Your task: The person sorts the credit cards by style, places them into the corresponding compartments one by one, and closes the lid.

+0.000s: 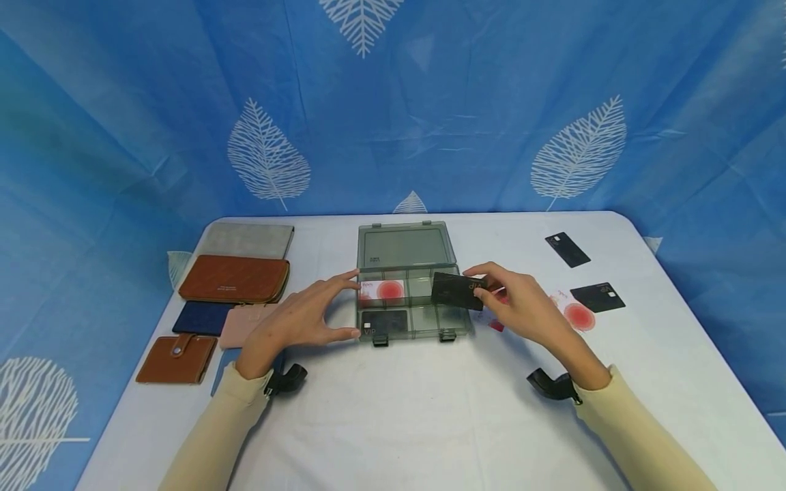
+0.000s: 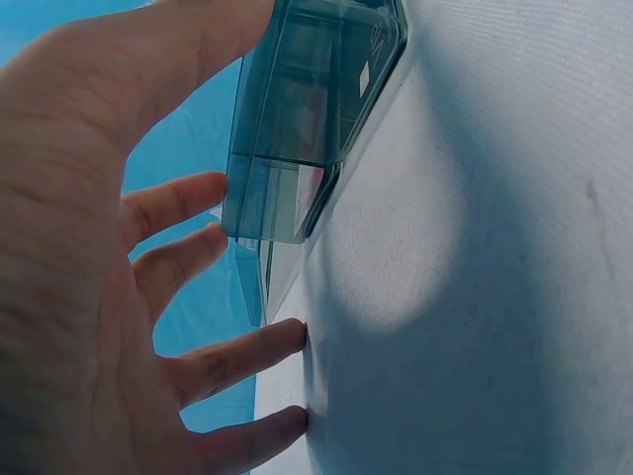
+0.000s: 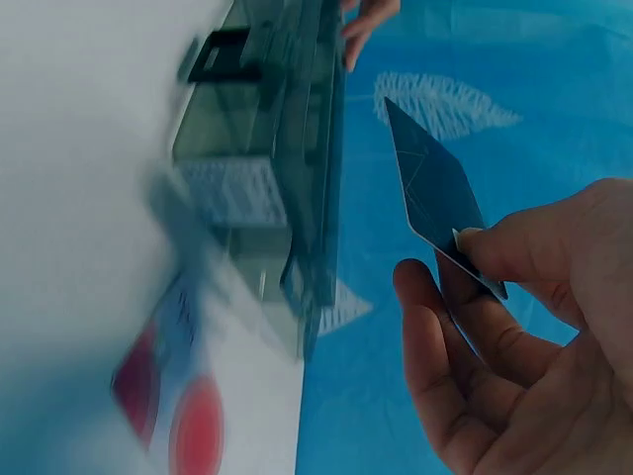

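The black card (image 1: 457,289), pinched in my right hand (image 1: 522,307), could snag the box (image 1: 408,300) divider; my left hand (image 1: 301,320), spread, steadies it.

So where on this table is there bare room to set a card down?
Free: the white table in front of the open organizer box, between both forearms, and the back strip right of its lid. Crowded: the left edge with wallets, and the right side with loose cards beyond the right hand.

wallets (image 1: 233,279) left of box (image 1: 405,286), cards (image 1: 595,296) right
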Demonstrator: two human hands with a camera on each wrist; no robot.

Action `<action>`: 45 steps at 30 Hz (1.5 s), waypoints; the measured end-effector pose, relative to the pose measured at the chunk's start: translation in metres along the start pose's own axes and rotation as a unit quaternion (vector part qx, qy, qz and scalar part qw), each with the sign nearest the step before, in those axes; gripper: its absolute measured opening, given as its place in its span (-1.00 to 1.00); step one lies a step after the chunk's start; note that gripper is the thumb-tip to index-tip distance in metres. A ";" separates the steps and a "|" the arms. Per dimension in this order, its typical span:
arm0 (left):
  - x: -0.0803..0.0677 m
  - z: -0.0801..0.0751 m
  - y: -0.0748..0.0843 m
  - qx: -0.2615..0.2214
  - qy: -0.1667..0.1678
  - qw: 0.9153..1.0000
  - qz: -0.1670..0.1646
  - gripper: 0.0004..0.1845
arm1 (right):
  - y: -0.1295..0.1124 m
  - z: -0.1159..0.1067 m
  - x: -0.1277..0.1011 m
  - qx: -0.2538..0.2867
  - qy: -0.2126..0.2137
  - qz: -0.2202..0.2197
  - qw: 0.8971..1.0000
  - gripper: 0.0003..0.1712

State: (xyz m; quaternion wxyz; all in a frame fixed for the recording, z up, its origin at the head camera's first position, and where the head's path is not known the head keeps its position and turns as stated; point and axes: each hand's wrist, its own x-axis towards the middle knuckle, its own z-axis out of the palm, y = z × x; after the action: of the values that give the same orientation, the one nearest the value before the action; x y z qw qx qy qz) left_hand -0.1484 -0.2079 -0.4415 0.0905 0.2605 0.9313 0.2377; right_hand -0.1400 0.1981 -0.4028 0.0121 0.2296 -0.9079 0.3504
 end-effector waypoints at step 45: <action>0.002 0.003 -0.005 0.008 0.000 1.000 0.002 -0.07 | -0.044 0.092 0.025 -0.048 -0.058 -0.080 0.994 -0.68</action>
State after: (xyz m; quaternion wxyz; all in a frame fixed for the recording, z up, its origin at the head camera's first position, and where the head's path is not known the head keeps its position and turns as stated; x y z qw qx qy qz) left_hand -0.1518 -0.2095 -0.4469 0.0879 0.2634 0.9326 0.2303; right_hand -0.1314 0.1003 -0.4399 -0.0014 0.3206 -0.9015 0.2906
